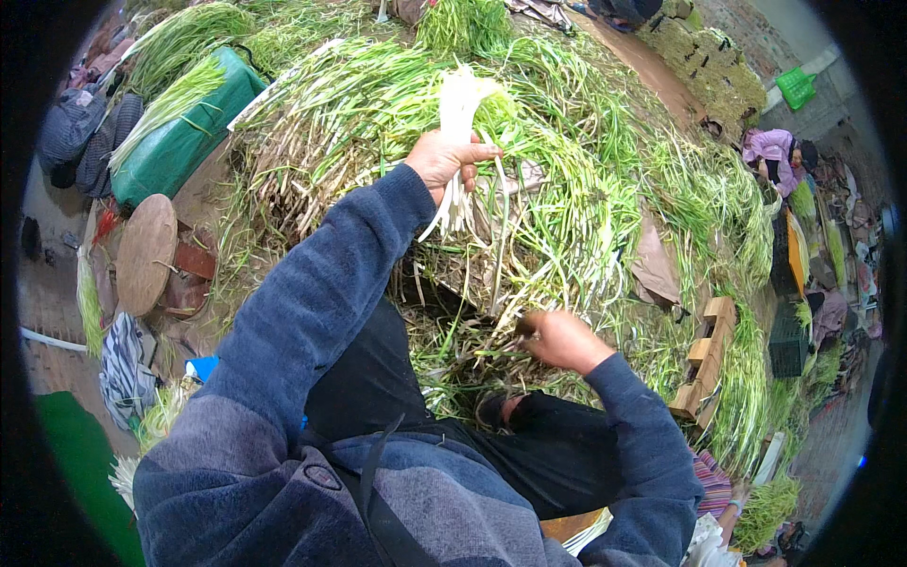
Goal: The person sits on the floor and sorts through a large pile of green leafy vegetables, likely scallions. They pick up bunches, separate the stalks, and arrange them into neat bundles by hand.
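My left hand [445,164] grips a bunch of leafy green vegetable stalks [459,106], held up over the heap in front of me. Their pale upper part is washed out by bright light, and thin white ends hang below my fist. Lower and to the right is my right hand [565,341], its fingers curled and blurred beside loose, dirt-coloured stalks. Whether anything is between those fingers is hidden. The large heap of green stalks [588,177] spreads around both hands, its pale stem ends [305,170] showing on the left.
A round wooden stool top [147,255] and a green-wrapped block [191,131] bearing stalks stand left. A wooden pallet piece [705,358] lies right. Farther right, a person in pink [772,156] bends near crates [788,340]. A brown sheet [655,262] lies among the stalks.
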Motion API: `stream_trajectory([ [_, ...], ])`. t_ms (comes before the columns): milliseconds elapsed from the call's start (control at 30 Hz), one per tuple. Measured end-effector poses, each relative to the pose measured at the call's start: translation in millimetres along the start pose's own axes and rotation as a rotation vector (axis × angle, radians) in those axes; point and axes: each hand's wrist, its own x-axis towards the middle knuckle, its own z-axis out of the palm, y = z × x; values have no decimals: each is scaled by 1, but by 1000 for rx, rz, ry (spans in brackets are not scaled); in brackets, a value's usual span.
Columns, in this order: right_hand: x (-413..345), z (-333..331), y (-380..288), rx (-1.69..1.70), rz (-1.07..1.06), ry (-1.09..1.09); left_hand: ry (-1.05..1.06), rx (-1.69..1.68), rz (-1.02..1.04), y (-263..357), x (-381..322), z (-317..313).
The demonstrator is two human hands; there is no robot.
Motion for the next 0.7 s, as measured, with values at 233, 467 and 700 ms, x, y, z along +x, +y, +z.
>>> stream_trajectory([
  [233,35,-39,-35,393,72,675,-2,199,34,-14,-4,25],
  [467,51,-28,-36,432,142,586,21,330,88,-21,-4,29],
  [700,52,-22,-27,489,58,666,27,356,106,-22,-2,25],
])
